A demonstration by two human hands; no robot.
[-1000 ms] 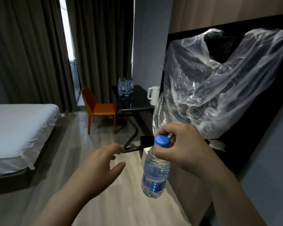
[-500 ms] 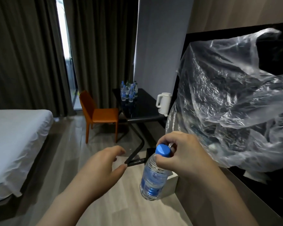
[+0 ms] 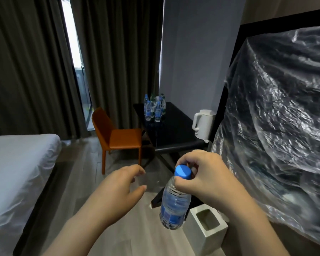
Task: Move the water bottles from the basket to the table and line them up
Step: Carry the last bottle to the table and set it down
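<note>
My right hand [image 3: 205,174] grips a clear water bottle [image 3: 174,204] by its neck, just under the blue cap; the bottle hangs tilted above the floor. My left hand [image 3: 118,187] floats empty to the left of it, fingers loosely spread. Ahead stands a black table [image 3: 174,133] with several blue-capped water bottles [image 3: 154,108] clustered at its far end. No basket is in view.
A white kettle [image 3: 203,124] sits on the table's right side. An orange chair [image 3: 116,135] stands left of the table, a white bed [image 3: 17,174] at far left. A small white bin [image 3: 205,228] is on the floor below. Crinkled clear plastic [image 3: 277,126] covers a dark panel at right.
The view has moved closer to the table, which looks larger now. My right hand keeps hold of the bottle and both hands stay in roughly the same pose.
</note>
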